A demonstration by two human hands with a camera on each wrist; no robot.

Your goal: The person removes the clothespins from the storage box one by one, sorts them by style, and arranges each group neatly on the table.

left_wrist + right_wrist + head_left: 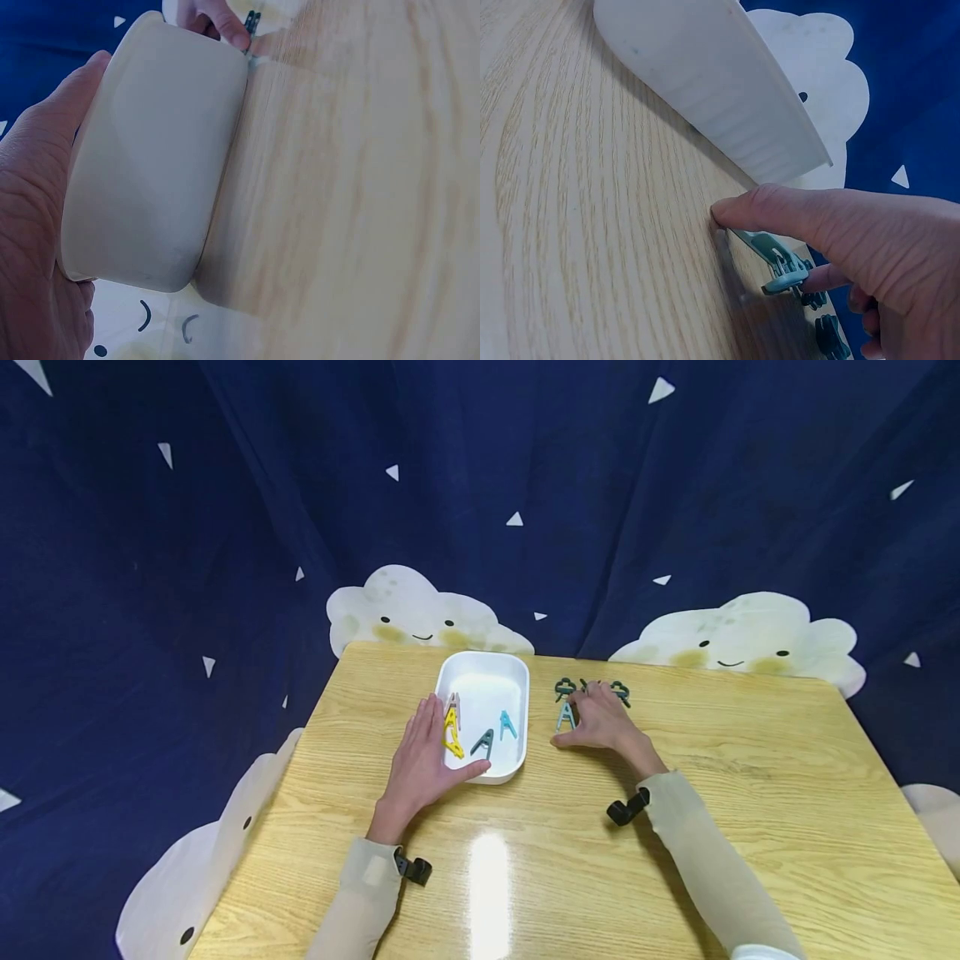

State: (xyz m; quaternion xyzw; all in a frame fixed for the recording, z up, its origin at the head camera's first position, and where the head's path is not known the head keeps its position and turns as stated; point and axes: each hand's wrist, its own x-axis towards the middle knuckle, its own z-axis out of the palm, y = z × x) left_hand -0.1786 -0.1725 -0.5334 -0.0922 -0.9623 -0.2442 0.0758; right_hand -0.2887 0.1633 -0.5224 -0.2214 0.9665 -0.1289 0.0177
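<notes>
Bracketing the pale teal clip [786, 280] on the table [585, 877], the right hand [603, 720] has thumb and forefinger at its ends; whether they pinch it I cannot tell. The left hand [422, 758] lies spread along the white tray [524, 718]. The work looks partway: pink [454, 702], yellow [451, 720], dark green [483, 742] and light blue clips [507, 723] sit inside; the teal one and the dark clips [565, 687] beyond it are outside.

Coloured clips [483, 743] in white tub [489, 689]

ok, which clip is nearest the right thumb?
The pale teal clip on the table, at the right hand; the dark green clips there lie farther back, the others sit in the white tub.
</notes>
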